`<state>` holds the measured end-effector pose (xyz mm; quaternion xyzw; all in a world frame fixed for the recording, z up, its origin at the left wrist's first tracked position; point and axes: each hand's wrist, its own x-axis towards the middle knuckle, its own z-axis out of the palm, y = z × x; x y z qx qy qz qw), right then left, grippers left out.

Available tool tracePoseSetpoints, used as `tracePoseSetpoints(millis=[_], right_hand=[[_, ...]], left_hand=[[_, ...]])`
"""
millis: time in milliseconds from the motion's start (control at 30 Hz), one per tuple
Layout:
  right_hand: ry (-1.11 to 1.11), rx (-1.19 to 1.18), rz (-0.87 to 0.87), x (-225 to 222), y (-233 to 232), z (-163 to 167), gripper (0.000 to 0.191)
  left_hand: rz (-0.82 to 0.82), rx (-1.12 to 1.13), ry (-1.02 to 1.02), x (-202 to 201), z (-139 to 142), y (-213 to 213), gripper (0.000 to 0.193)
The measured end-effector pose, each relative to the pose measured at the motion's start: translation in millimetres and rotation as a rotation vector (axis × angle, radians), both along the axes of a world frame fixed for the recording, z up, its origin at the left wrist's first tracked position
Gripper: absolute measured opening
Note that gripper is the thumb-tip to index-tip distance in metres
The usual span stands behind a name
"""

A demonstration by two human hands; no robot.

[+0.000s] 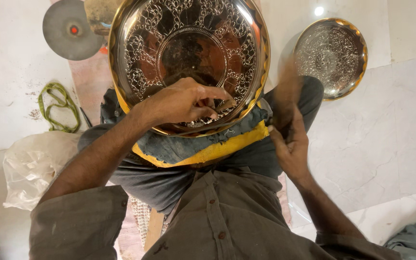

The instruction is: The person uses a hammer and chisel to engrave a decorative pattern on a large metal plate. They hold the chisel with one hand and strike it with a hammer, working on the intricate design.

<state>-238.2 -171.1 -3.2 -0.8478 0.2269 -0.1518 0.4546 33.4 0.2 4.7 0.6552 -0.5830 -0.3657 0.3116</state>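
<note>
The left hand (186, 102) pinched a small tool against the engraved tray (188, 58) on the lap pad (203, 147). The right hand (290, 144) gripped a motion-blurred hammer (287, 84). A second tray (332, 57), grey disc (71, 30), green cord (56, 108) and plastic bag (32, 166) lay around.

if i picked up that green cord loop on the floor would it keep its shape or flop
The green cord loop would probably flop: it lies in loose, uneven coils on the floor. It looks thin, so likely light. It seems unlikely to roll or slide far if pushed.
</note>
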Motion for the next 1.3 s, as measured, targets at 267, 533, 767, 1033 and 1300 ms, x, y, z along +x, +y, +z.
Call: tracePoseSetpoints(millis=[267, 533, 767, 1033, 1300], right_hand=[[-0.177, 0.376, -0.074, -6, 2, -13, 0.069], [0.102, -0.260, 0.027, -9, -1, -10, 0.068], [-0.098, -0.054, -0.025, -7, 6, -3, 0.065], [0.213, -0.364, 0.095, 5, -8, 26, 0.066], [0.298, -0.876, 0.353, 53, -45, 50, 0.064]], left_hand=[[0.009, 0.004, -0.030, 1, -2, -3, 0.054], [-0.023, 0.034, -0.045, 1, 2, -3, 0.055], [-0.001, 0.020, 0.006, 2, 4, -3, 0.051], [0.345, -0.095, 0.165, -15, -9, 22, 0.039], [0.911, -0.131, 0.167, -72, -10, 43, 0.039]])
